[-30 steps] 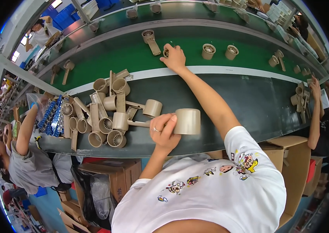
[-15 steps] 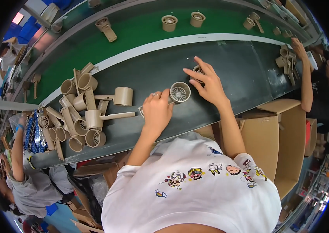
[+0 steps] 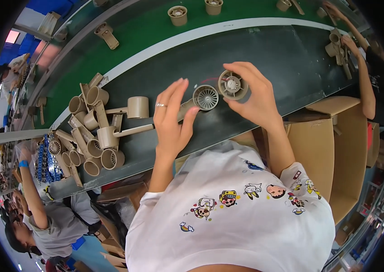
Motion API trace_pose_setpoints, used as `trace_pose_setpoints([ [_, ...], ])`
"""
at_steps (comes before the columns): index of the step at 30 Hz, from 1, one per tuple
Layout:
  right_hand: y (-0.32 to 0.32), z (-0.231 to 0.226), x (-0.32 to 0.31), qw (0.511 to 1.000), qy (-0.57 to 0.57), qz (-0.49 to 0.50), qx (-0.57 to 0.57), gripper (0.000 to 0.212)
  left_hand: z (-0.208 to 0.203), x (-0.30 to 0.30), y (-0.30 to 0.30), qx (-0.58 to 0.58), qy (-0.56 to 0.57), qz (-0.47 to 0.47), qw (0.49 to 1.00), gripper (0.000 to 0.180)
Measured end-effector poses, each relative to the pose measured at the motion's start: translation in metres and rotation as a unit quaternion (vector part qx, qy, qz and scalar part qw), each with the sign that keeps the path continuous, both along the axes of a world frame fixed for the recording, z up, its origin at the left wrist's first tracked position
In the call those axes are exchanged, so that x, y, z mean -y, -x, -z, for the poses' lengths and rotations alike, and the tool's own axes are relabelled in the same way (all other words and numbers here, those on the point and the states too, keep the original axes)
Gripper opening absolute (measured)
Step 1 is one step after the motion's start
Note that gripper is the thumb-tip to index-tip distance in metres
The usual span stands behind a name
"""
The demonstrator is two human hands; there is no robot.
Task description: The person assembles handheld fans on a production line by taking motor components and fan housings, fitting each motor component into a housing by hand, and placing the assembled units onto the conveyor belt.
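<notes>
A beige handheld-fan shell (image 3: pixel 206 98) with a round spoked grille and a handle lies on the dark worktop in front of me. Over its handle is my left hand (image 3: pixel 170 119), fingers stretched and thumb apart, with no grip on it. My right hand (image 3: pixel 259 100) has thumb and fingers around a round beige fan motor housing (image 3: pixel 232 85), tilted so its hub and ribs face me. A thin red wire (image 3: pixel 209 80) trails from the housing toward the shell. The ends of some right fingers are hidden behind the housing.
Several beige shells and handles (image 3: pixel 106 137) are heaped to the left. A green belt (image 3: pixel 142 38) runs beyond a white strip, carrying more parts. An opened cardboard box (image 3: pixel 312 152) stands at the right. Co-workers reach in from both sides.
My right hand has picked up the motor housing from the worktop and turned it beside the shell. My left hand has opened off the shell's handle. Belt parts have shifted in view.
</notes>
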State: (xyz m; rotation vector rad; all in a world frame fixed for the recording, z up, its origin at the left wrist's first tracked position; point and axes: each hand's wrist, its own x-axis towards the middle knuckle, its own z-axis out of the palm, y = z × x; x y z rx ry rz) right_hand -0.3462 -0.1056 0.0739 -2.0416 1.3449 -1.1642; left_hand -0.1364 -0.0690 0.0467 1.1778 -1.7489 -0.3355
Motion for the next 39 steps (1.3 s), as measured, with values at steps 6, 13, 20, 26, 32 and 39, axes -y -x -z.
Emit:
trace_pose_setpoints([
  [6, -0.009, -0.012, -0.016, 0.99, 0.005, -0.133, 0.052, 0.063, -0.008, 0.0, 0.013, -0.093, -0.186, 0.084, 0.975, 0.019],
  [13, -0.018, 0.005, -0.032, 0.975, 0.074, -0.186, 0.091, 0.052, 0.001, -0.031, -0.005, -0.479, -0.295, 0.18, 0.807, 0.042],
  [20, -0.017, 0.012, -0.028, 0.951, 0.123, -0.249, 0.139, 0.039, -0.015, -0.047, -0.015, -0.493, -0.333, 0.196, 0.78, 0.042],
  [26, -0.014, 0.007, -0.023, 0.942, 0.105, -0.281, 0.153, 0.038, -0.007, -0.042, -0.018, -0.537, -0.364, 0.223, 0.728, 0.036],
  [32, -0.014, 0.001, -0.015, 0.955, 0.165, -0.212, -0.125, 0.04, 0.03, -0.018, 0.0, 0.081, 0.039, -0.084, 0.992, 0.014],
  [39, -0.003, -0.015, 0.004, 0.925, 0.13, -0.221, -0.282, 0.037, 0.039, -0.01, -0.014, 0.14, -0.062, -0.088, 0.984, 0.042],
])
